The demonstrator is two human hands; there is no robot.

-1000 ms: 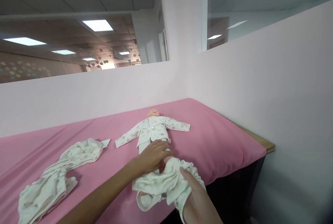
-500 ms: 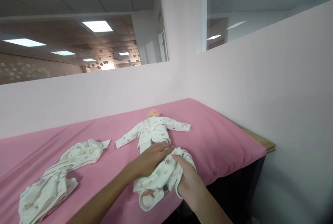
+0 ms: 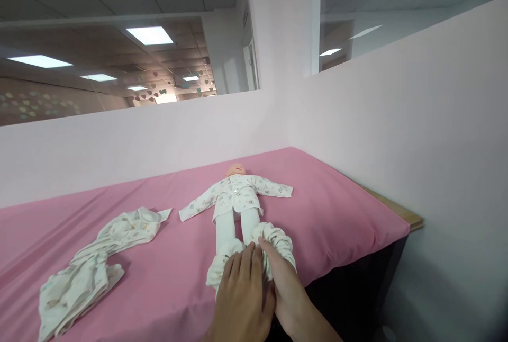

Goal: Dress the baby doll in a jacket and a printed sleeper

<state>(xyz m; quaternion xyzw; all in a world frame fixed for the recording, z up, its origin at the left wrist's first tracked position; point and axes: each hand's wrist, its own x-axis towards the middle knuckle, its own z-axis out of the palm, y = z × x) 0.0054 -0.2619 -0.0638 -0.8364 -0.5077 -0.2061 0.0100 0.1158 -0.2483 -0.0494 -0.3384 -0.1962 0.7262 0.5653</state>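
Note:
A baby doll (image 3: 226, 231) lies on its back, its white legs toward me, in a white patterned jacket (image 3: 238, 194) with the sleeves spread. White baby pants (image 3: 278, 239) are bunched around its lower legs. My left hand (image 3: 240, 294) is over the front of the pants, fingers close together and curved onto the cloth. Just right of it, my right hand (image 3: 289, 291) holds the bunched right side, thumb on top. Both hands hide the doll's feet and part of the pants.
A second crumpled white patterned garment (image 3: 89, 268) lies at the left on the pink bed cover (image 3: 337, 215). White walls (image 3: 416, 119) with windows stand behind and right. A wooden board edge (image 3: 397, 209) shows under the cover at the right.
My left hand has moved toward me, beside the right. The pants now sit bunched lower, and more of the doll's white legs shows.

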